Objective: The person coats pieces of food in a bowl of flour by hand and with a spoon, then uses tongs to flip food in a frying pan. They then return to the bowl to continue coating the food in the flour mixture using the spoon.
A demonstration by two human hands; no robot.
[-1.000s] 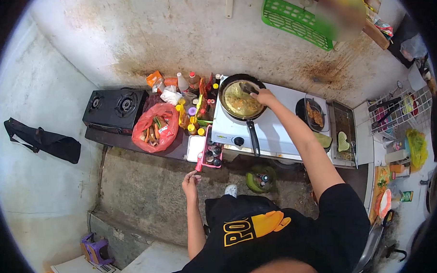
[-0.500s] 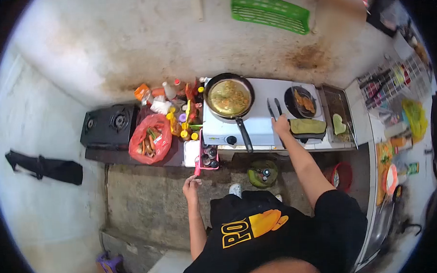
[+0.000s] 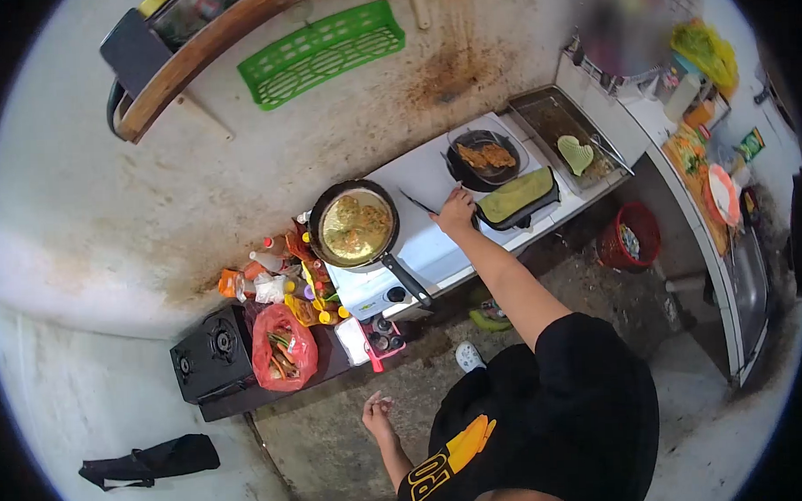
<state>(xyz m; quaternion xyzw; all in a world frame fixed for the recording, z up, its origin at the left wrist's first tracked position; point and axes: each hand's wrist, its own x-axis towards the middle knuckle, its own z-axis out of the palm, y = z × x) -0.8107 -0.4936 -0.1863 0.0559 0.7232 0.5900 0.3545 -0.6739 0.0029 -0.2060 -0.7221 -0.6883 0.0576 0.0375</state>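
My right hand point(image 3: 455, 210) is closed around dark tongs point(image 3: 417, 201) whose tips point left over the white stovetop point(image 3: 427, 227). To their left, a black frying pan point(image 3: 319, 220) holds food pieces point(image 3: 362, 227) frying in yellowish oil. Beyond my right hand, browned fried pieces point(image 3: 488, 156) lie in a clear dish over a dark round base. Close beside the hand is a black rectangular holder with a flat green top point(image 3: 516, 199). My left hand point(image 3: 378, 415) hangs below the counter edge, fingers loosely bent and apart, with no held thing visible.
A red plastic bag point(image 3: 285, 343) of vegetables, several bottles and a black gas stove point(image 3: 215, 350) stand left. The pan handle point(image 3: 408, 281) juts past the stove's front. A red bin point(image 3: 630, 235) stands on the floor. A green rack point(image 3: 323, 54) hangs above.
The camera view has turned and shifted, so the whole scene appears tilted. My right hand keeps hold of the tongs, now pointing left toward the pan. My left hand stays low, away from the counter.
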